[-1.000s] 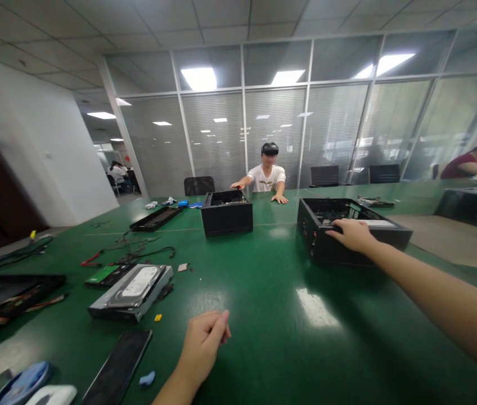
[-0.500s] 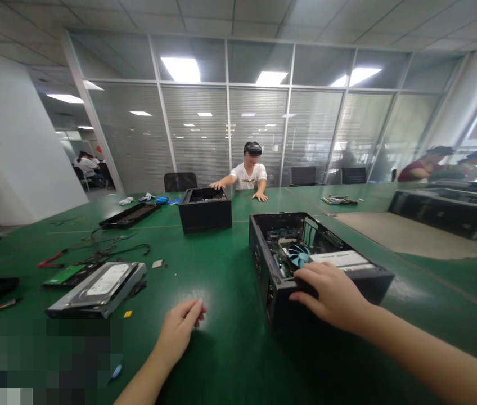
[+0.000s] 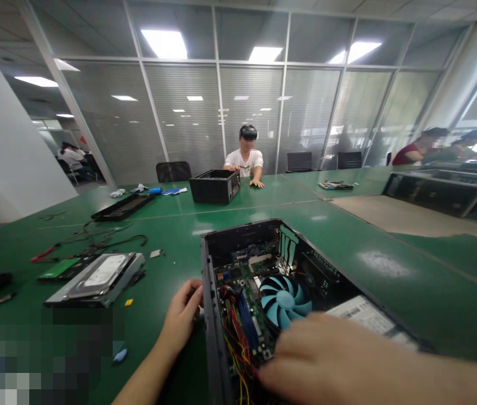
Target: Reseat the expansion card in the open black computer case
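An uncovered black computer case (image 3: pixel 211 315) stands in front of me, showing a motherboard, a teal-bladed cooling fan (image 3: pixel 284 301), red and yellow wires (image 3: pixel 238 349) and a labelled power supply (image 3: pixel 360 315). My right hand (image 3: pixel 323 357) is closed over the near part of the case, slightly blurred; its fingertips are hidden, but it appears to grip the frame. Beside the outer left wall is my left hand (image 3: pixel 183 309), fingers curled inward and close against the wall. I see nothing held in it.
A hard drive (image 3: pixel 103 275) lies left by a green circuit board (image 3: pixel 61 267), cables and a yellow piece (image 3: pixel 129 302). Farther back are a black panel (image 3: pixel 122 208) and another case (image 3: pixel 213 188), handled by a person opposite. Cardboard (image 3: pixel 424 216) lies right.
The near case has come closer and left, with my right hand on it. It now reaches my left hand. Across the table, the other person's case has turned and shifted back.
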### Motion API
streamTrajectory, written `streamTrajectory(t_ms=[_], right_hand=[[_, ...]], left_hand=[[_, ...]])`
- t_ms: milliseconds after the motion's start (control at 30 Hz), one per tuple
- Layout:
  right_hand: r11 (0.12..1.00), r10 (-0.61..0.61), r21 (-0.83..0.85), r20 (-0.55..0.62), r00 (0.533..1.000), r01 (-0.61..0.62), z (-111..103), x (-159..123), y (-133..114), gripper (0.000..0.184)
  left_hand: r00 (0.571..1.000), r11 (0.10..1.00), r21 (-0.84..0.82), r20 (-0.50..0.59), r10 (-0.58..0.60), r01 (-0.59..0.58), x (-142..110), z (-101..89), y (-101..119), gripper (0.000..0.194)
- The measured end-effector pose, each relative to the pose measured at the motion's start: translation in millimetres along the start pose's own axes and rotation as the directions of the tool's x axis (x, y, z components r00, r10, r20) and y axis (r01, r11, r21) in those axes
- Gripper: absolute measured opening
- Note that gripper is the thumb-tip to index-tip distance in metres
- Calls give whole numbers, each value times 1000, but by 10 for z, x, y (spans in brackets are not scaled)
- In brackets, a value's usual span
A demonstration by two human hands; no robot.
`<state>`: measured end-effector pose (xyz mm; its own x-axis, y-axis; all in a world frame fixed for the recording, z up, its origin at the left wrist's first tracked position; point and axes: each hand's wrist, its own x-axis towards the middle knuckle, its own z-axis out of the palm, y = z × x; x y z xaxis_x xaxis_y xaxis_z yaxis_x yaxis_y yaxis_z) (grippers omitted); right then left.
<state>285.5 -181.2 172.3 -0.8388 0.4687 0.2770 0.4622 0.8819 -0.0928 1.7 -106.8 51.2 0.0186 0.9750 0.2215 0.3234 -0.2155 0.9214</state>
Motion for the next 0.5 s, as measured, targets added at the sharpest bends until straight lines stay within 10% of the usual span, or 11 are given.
streamTrajectory(t_ms=[167, 300, 500], right_hand=[[920, 337, -254, 130, 932, -298, -306, 892, 997, 34], [869, 372, -447, 306, 876, -212, 231, 1321, 1639, 35], [875, 295, -472, 356, 887, -102, 783, 1360, 1846, 26]], left_hand=[[1000, 998, -63, 16, -11, 12, 18, 8, -50, 24], [999, 996, -81, 42, -24, 27, 31, 6, -78, 27], [998, 998, -60, 59, -32, 35, 43, 0, -90, 29]])
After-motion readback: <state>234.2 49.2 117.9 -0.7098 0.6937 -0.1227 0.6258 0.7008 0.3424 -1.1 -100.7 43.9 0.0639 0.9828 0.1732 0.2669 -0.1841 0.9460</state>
